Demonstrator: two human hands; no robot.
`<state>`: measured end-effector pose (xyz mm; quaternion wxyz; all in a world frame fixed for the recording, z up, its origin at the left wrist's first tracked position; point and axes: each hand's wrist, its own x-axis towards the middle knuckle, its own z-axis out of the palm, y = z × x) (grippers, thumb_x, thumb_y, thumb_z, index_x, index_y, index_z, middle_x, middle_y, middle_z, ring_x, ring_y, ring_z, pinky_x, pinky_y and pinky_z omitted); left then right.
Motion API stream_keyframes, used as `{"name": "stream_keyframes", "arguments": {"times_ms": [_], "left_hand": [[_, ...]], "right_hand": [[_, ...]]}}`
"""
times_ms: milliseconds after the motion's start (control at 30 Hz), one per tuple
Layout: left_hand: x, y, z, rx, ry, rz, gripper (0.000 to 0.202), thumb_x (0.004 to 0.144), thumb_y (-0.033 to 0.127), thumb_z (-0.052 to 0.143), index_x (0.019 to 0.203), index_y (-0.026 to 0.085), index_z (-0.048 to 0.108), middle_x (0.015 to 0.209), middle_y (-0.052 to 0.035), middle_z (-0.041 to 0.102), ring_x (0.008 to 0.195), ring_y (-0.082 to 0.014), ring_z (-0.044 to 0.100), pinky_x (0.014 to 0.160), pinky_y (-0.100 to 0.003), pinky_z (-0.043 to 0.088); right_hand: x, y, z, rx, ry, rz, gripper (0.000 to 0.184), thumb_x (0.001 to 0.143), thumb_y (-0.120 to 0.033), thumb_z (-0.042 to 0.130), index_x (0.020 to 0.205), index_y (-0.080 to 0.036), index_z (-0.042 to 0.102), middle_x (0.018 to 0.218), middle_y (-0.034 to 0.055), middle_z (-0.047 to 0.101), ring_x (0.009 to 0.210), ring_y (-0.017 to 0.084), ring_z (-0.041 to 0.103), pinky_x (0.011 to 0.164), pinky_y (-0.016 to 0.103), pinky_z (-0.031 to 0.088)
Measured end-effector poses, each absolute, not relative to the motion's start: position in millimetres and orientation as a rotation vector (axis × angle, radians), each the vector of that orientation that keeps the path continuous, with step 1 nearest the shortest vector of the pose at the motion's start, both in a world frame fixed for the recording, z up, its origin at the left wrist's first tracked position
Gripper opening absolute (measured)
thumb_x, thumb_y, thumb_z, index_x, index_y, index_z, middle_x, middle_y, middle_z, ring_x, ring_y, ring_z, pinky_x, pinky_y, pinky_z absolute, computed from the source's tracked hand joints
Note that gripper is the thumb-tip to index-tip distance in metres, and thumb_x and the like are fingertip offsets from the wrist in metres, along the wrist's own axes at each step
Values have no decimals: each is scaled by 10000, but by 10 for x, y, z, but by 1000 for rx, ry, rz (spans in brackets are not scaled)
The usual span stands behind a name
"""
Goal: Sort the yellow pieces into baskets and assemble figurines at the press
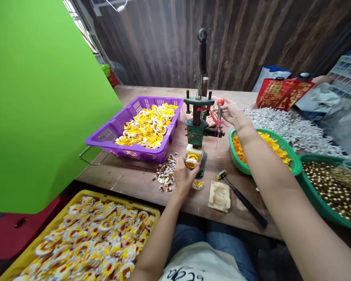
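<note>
My left hand (185, 175) holds a yellow and white plastic piece (192, 160) at the foot of a green hand press (196, 132). Its fingers close around the piece, under the press head and against a cream block (194, 149). My right hand (231, 112) grips the press lever near its red ball knob (220, 102). Another small yellow and white piece (198, 185) lies on the table just below my left hand. To the left of that hand is a scatter of small white, red and gold parts (166, 171).
A purple basket (134, 150) of yellow pieces stands left, above a yellow crate (155, 210) of ringed pieces. A hammer (242, 199) and a cream mould block (219, 196) lie in front. Green baskets (245, 168), white parts (292, 128) and a red bag (280, 93) are right.
</note>
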<state>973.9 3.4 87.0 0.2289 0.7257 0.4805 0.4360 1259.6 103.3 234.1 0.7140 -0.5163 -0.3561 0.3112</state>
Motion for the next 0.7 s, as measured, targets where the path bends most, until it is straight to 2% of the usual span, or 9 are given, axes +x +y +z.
{"name": "stream_keyframes", "arguments": {"times_ms": [133,233,333,400,500,633,700], "left_hand": [[9588,-126,970,1457,1143,1129,433,704,469,807,903,197,536,815,-4,621,720,-157,615,667,-278,481],[9478,-285,1052,1099,974,1032,463,657,480,831,868,176,554,766,13,634,639,-127,616,603,-251,487],[9443,-451,1174,855,798,946,442,641,452,847,844,162,583,754,22,639,619,-103,612,609,-243,520],[9478,-551,1262,761,706,879,432,641,441,851,848,152,605,762,10,661,635,-107,629,630,-251,547],[9588,-673,1366,674,599,774,417,653,438,849,856,146,630,743,0,682,649,-125,660,666,-271,579],[9771,-770,1409,561,502,586,425,691,438,826,947,141,662,738,-11,708,652,-151,695,680,-280,599],[9867,-802,1391,508,492,483,422,733,443,790,990,131,668,780,-41,736,679,-177,715,705,-310,611]], "right_hand": [[12604,824,2241,-1207,-625,800,132,772,-173,554,843,-242,466,704,-48,506,541,102,527,521,221,453],[12452,435,2110,-1200,-568,669,198,765,-226,567,920,-263,449,794,-37,526,609,117,569,527,224,445],[12029,-180,1898,-1172,-592,485,213,785,-256,553,983,-271,475,973,-6,583,775,121,635,591,217,465],[11648,-615,1742,-1190,-618,411,198,806,-252,549,1001,-262,515,1061,16,606,857,128,647,659,232,490],[11146,-1129,1534,-1215,-679,511,195,874,-294,548,1059,-238,573,1150,59,644,954,160,655,774,281,529],[10884,-1475,1384,-1169,-709,709,436,927,-437,553,1314,-243,512,1366,96,615,1224,227,612,1023,389,514],[10896,-1557,1375,-1180,-692,730,509,922,-473,572,1367,-239,491,1400,96,606,1293,243,580,1076,404,494]]}}
